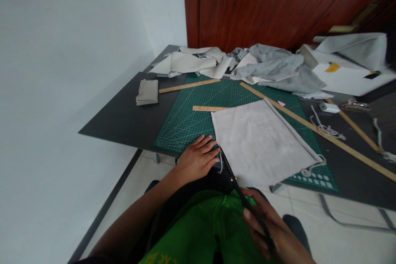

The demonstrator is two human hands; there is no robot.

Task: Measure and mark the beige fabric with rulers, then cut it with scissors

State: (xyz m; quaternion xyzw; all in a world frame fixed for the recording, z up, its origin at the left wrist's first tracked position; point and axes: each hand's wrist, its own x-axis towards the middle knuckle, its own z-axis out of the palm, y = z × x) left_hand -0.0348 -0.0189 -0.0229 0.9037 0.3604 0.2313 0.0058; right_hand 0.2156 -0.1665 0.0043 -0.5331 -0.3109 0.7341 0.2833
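Note:
A pale cloth piece [260, 140], like a flat drawstring bag, lies on the green cutting mat [179, 128], its near corner over the table's front edge. A hem runs along its right side, with white cord [315, 167] at the near end. My left hand [201, 156] lies flat, fingers stretched, at the cloth's left edge beside a short cord end [221, 163]. In my right hand [262, 218] is a long black tool, apparently scissors [238, 187], seen edge-on. The tip points up to the cloth edge by my left fingertips; whether the blades are apart cannot be seen.
Wooden rulers [190, 86] lie on the mat, a longer one [291, 113] running right. Folded cloths [147, 92] are stacked at left. Crumpled fabric [262, 66] lines the back, by a white box [349, 70]. At right are a charger [329, 108] and cord [329, 131].

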